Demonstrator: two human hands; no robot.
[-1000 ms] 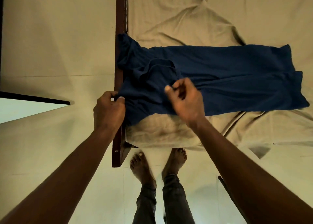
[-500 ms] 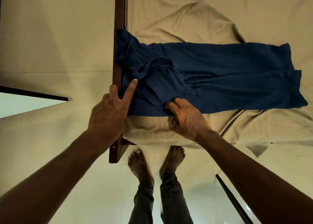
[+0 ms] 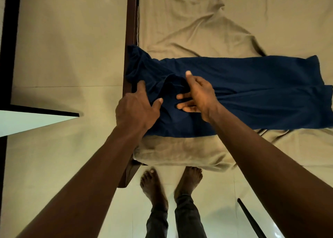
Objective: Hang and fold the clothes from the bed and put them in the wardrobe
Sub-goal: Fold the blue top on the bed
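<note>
While on the bed [image 3: 198,21], blue garment [image 3: 261,97] under left hand [image 3: 137,109] and right hand [image 3: 200,95].

A home bedroom: wooden-framed bed [image 3: 130,21], rumpled beige sheet [image 3: 198,12], glossy tiled floor [image 3: 218,192].

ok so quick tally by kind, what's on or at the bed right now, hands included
blue garment: 1
beige sheet: 1
wooden bed frame: 1
hands, left hand and right hand: 2
total: 5
</note>
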